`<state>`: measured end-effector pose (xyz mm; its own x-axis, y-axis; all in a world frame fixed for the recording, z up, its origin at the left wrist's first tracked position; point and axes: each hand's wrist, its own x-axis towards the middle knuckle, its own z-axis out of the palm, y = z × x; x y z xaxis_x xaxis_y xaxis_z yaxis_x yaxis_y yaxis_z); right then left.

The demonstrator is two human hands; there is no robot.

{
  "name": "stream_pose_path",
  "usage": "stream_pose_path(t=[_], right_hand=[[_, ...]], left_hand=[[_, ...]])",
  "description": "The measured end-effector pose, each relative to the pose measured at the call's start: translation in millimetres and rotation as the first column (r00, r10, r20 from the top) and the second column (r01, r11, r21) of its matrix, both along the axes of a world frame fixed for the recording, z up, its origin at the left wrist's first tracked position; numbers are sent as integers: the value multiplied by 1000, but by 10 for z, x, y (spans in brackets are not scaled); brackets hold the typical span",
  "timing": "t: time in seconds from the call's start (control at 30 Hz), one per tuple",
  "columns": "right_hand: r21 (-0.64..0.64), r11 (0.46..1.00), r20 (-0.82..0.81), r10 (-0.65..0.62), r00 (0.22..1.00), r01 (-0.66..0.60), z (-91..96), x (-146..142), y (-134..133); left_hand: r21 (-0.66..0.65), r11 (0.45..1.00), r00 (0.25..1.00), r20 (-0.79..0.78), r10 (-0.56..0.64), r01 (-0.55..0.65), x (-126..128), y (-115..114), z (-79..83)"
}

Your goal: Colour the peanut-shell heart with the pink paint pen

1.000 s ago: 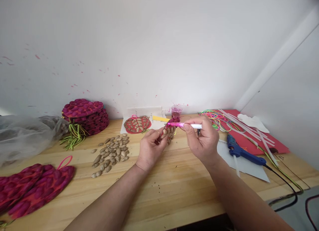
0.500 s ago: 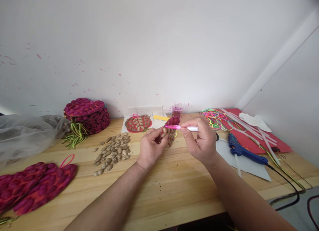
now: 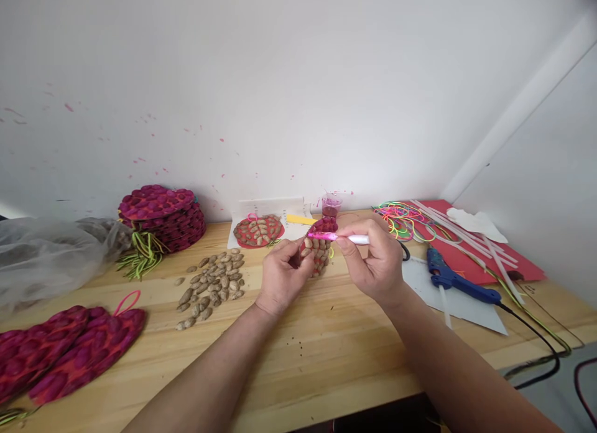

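My left hand is closed around the left edge of a red oval piece covered with peanut shells, holding it tilted over the table. Its upper part is painted magenta, while the lower shells are bare tan. In my right hand is a white paintbrush stained pink, pinched between thumb and fingers. The brush's pink end points left, over the shells at the border of the painted part; whether it touches cannot be made out. Behind the piece stands a clear cup with magenta paint.
Loose peanut shells lie left of my hands. A stack of magenta ovals and a plastic bag sit farther left, with painted ovals nearer. Rightward are coloured cords, red sheets and a blue glue gun.
The brush and my right hand have shifted slightly left and up. More bare shells show below the brush. My left hand keeps its hold on the piece.
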<state>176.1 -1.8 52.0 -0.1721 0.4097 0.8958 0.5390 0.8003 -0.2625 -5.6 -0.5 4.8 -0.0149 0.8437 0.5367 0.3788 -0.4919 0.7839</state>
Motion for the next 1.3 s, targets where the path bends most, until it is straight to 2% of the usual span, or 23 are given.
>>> stream_pose_path(t=[0.23, 0.9, 1.1, 1.3], right_hand=[[-23, 1000, 11, -10, 1000, 10, -12, 0, 5], [-36, 999, -15, 1, 1000, -2, -9, 0, 9], [-41, 999, -12, -26, 1000, 26, -8, 9, 20], [-45, 999, -13, -3, 1000, 3, -4, -7, 15]], left_hand=[[-64, 997, 998, 51, -40, 43, -7, 21, -18], [-133, 986, 990, 111, -84, 99, -8, 1, 1], [-197, 971, 974, 203, -95, 136, -7, 9, 3], [-252, 942, 938, 321, -134, 221, 21, -21, 50]])
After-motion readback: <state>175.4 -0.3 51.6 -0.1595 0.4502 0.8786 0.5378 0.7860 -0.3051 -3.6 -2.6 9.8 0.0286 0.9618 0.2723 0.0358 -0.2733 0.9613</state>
